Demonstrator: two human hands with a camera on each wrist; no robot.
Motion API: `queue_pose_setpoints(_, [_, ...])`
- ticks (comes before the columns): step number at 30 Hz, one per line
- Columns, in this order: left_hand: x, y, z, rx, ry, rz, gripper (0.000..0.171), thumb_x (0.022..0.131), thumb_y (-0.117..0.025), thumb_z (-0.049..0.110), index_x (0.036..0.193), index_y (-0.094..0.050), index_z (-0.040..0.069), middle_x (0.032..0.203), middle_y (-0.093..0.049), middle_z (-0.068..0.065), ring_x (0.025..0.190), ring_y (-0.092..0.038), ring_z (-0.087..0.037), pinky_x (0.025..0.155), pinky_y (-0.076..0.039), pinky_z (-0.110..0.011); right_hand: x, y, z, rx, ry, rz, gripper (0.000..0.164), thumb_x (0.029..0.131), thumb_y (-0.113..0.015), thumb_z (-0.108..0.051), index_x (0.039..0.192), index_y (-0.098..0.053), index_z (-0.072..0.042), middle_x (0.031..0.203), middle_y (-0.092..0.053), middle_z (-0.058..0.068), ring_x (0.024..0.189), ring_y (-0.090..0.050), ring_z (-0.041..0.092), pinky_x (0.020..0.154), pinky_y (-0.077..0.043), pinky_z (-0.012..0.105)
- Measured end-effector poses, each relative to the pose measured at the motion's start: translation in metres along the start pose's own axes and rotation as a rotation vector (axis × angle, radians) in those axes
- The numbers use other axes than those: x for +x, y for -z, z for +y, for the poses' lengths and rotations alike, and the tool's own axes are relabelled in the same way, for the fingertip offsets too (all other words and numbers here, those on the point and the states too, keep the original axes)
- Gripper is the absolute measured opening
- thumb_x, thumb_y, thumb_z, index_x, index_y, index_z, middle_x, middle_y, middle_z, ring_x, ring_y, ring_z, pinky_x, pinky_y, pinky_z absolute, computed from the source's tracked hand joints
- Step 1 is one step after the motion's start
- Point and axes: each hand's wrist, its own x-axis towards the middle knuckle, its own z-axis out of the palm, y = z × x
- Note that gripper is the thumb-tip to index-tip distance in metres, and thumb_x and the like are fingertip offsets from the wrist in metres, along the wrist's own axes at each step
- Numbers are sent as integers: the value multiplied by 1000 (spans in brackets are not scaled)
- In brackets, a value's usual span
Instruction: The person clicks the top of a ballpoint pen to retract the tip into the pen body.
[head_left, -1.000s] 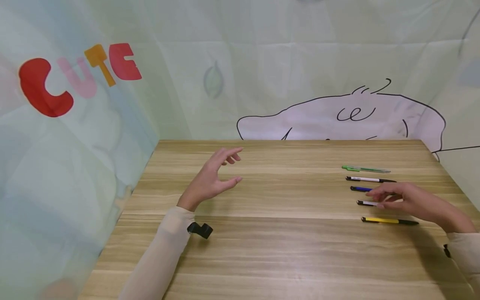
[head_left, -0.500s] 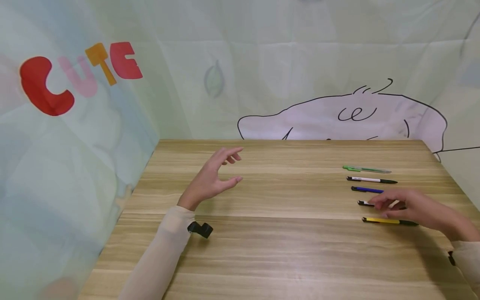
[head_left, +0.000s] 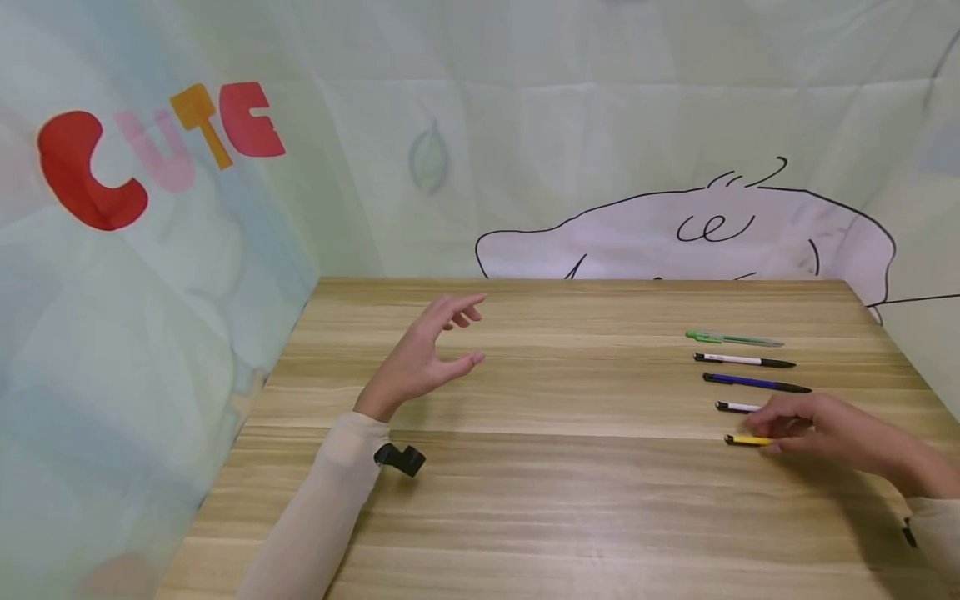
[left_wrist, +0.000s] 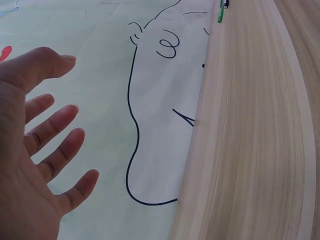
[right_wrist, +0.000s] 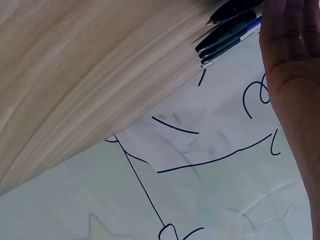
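My right hand is low over the yellow pen, the nearest in a row on the table. Thumb and bent fingers lie on either side of that pen, with a gap between them, and cover its dark half in the head view. The fingers also overlap a white pen just beyond. Farther back lie a blue pen, another white pen and a clear green pen. On the left, my left hand hovers with fingers spread from the thumb, holding nothing.
The wood-grain table meets a pale printed cloth along its back edge. A second cloth wall with "CUTE" lettering runs down the left side. A black band piece sits at the left cuff.
My right hand has come nearer to me, from over the blue and white pens to the yellow pen, uncovering the blue one. The left hand and the pens have not moved.
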Motion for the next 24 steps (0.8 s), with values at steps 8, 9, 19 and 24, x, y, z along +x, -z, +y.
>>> queue_pose_setpoints(8, [1, -1, -1, 4, -3, 0, 73, 87, -79, 14, 152, -45, 18, 126, -59, -7, 114, -55, -20, 97, -46, -45, 1, -6, 12, 14, 213, 42, 37, 79, -80, 7, 111, -75, -12, 104, -72, 0, 91, -67, 1, 74, -55, 16])
queue_pose_setpoints(9, [1, -1, -1, 4, -3, -2, 73, 87, -80, 14, 152, -45, 18, 126, -59, -8, 114, -55, -21, 97, -46, -45, 2, -6, 13, -2, 239, 50, 39, 77, -80, 10, 110, -75, -11, 103, -72, 0, 90, -67, 1, 73, -55, 15])
queue_pose_setpoints(19, [2, -1, 0, 5, -3, -6, 74, 88, -80, 15, 152, -44, 19, 126, -58, -4, 114, -55, -20, 98, -47, -45, 3, -6, 9, -154, 202, 69, 38, 79, -82, 3, 102, -73, -26, 101, -70, -12, 93, -63, -4, 75, -47, 8])
queue_pose_setpoints(24, [3, -1, 1, 0, 0, -5, 73, 88, -79, 14, 152, -45, 18, 126, -58, -4, 114, -55, -23, 97, -46, -45, 6, -4, 5, -179, 196, 98, 37, 82, -80, 2, 103, -73, -27, 100, -68, -14, 88, -60, -5, 72, -46, 10])
